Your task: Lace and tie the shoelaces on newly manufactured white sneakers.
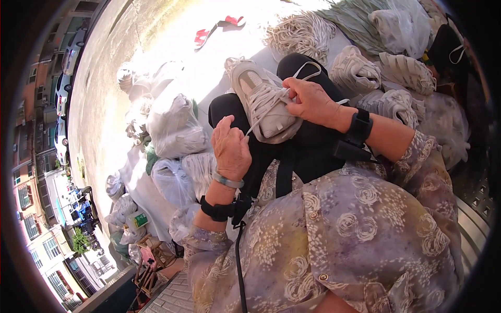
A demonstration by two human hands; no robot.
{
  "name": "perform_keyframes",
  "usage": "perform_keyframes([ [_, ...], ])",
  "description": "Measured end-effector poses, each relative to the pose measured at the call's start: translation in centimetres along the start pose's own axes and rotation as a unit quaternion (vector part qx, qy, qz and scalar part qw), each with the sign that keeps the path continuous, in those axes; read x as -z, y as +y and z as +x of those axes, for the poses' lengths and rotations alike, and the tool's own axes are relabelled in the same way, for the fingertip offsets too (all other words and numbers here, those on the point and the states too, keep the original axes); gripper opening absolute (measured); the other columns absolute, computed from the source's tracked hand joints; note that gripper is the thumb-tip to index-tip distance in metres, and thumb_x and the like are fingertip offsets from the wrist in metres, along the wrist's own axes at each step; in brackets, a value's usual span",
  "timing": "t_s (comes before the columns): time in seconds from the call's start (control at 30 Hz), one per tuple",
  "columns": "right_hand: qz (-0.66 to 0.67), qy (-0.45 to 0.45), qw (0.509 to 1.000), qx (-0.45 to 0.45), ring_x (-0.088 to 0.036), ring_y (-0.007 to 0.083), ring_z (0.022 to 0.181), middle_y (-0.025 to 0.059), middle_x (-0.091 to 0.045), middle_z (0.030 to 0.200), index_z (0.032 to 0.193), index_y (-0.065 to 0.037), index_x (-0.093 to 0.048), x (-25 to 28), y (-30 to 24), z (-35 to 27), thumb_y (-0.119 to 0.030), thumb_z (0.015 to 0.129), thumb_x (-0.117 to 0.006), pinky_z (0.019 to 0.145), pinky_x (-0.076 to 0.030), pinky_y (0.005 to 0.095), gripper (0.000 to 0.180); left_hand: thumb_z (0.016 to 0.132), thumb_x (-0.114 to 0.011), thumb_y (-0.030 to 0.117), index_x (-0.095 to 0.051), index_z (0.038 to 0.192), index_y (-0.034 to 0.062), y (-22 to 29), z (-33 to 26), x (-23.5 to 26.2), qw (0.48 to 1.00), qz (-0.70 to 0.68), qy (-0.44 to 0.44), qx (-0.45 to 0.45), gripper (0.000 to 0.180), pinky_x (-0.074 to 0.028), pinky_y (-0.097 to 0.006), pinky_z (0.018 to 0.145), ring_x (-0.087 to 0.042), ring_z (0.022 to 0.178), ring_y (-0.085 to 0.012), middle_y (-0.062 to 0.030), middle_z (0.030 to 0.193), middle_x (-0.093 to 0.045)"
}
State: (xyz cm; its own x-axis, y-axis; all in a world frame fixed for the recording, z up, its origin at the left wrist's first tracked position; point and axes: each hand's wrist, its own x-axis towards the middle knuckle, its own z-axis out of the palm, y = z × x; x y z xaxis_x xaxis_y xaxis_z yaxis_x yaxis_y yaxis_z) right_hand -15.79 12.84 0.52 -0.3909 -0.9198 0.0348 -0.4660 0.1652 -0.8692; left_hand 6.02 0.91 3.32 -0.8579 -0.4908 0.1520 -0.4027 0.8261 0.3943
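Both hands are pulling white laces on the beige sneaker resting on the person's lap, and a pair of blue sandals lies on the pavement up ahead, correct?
Not quite: the sandals on the pavement are red, not blue, as the head view shows. The rest holds: left hand and right hand pull white laces on the beige sneaker on the lap.

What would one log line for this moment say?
left hand: pinching lace end | right hand: pinching lace at eyelets | beige sneaker: on lap, sole down | nearby: bagged shoes, lace bundles

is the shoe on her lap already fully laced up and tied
No: the shoe on the lap has loose lace ends, one pulled by the left hand and one held by the right hand.
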Motion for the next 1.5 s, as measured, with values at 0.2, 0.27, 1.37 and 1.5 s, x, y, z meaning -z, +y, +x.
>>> perform_keyframes([
  [0.2,0.042,-0.016,0.999,-0.009,-0.053,0.0147,0.065,0.0069,-0.053,0.074,0.108,0.002,-0.051,-0.1,0.2,0.2,-0.009,0.069,-0.064,0.061,-0.044,0.0279,0.043,0.072,-0.055,0.008,-0.056,0.079,0.0023,-11.9,-14.6,1.7,0.915,0.273,-0.104,0.279,0.009,-0.035,-0.046,0.087,-0.049,0.104,-0.0336,-0.0158,0.111,-0.051],
  [0.27,0.045,-0.026,0.999,-0.014,-0.056,0.0200,0.067,0.0094,-0.055,0.075,0.107,0.003,-0.050,0.0,0.0,0.3,-0.012,0.069,-0.064,0.064,-0.045,0.0306,0.043,0.072,-0.055,0.009,-0.057,0.080,0.0035,-13.1,-16.1,2.0,0.880,0.276,-0.149,0.355,0.010,-0.037,-0.046,0.082,-0.051,0.098,-0.0329,-0.0138,0.104,-0.053],
  [1.37,-0.010,-0.030,0.997,0.070,-0.048,0.0144,0.055,0.0077,-0.051,0.066,0.085,0.001,-0.057,0.4,0.1,1.1,-0.007,0.077,-0.056,0.054,-0.041,0.0266,0.012,0.070,-0.057,0.007,-0.049,0.071,0.0107,1.7,-4.6,4.4,0.982,0.078,-0.062,-0.159,0.009,-0.037,-0.034,0.053,-0.048,0.052,-0.0217,-0.0038,0.059,-0.044],
  [1.5,-0.008,-0.076,0.996,0.049,-0.050,0.0150,0.062,0.0082,-0.051,0.075,0.092,0.000,-0.054,1.1,-0.9,-0.9,-0.008,0.075,-0.062,0.057,-0.042,0.0275,0.021,0.075,-0.059,0.009,-0.052,0.074,0.0090,1.6,-5.7,4.2,0.997,0.003,-0.038,-0.068,0.008,-0.039,-0.037,0.051,-0.051,0.052,-0.0245,-0.0050,0.059,-0.048],
])
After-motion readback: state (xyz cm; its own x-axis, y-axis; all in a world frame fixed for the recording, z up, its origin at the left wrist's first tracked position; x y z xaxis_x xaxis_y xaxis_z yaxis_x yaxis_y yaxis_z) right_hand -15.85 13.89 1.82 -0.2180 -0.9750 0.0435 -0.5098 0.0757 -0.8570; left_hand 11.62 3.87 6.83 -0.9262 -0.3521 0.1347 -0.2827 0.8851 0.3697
